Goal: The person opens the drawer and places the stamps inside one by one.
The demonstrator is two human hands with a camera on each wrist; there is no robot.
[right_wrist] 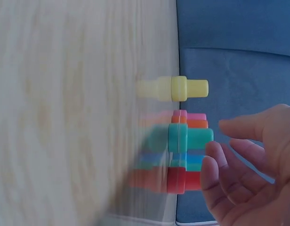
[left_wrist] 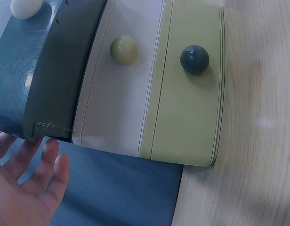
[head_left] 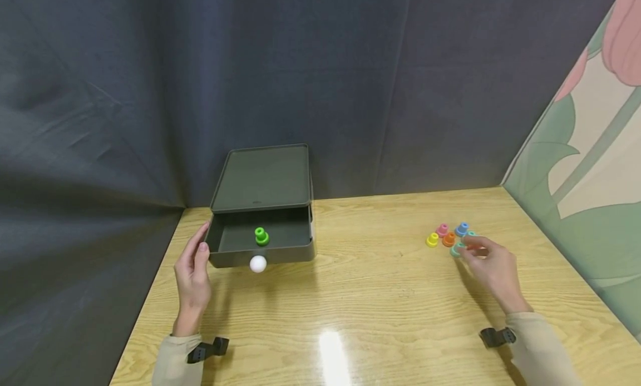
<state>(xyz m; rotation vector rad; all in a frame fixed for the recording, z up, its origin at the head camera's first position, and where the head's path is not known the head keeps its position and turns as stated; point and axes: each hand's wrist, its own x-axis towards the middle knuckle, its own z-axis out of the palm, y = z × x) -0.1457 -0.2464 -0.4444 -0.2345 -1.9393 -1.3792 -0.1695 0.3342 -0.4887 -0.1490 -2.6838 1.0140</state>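
Drawer box [head_left: 262, 219]: open, green peg [head_left: 261, 236] inside, white knob [head_left: 257, 263] in front.
Left hand [head_left: 192, 275]: fingers straight, touching box's left corner.
Right hand [head_left: 493, 269]: fingers loosely spread, reaching the teal peg [head_left: 455, 249], far right of box.
Writing: none readable.

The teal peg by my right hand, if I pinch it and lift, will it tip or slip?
The teal peg has a wide base under a narrow stem, so it probably stands steady until nudged sideways. It looks like smooth, rigid plastic, likely light and a bit slippery. Other pegs crowd close, like the orange peg, so the right hand may knock one.
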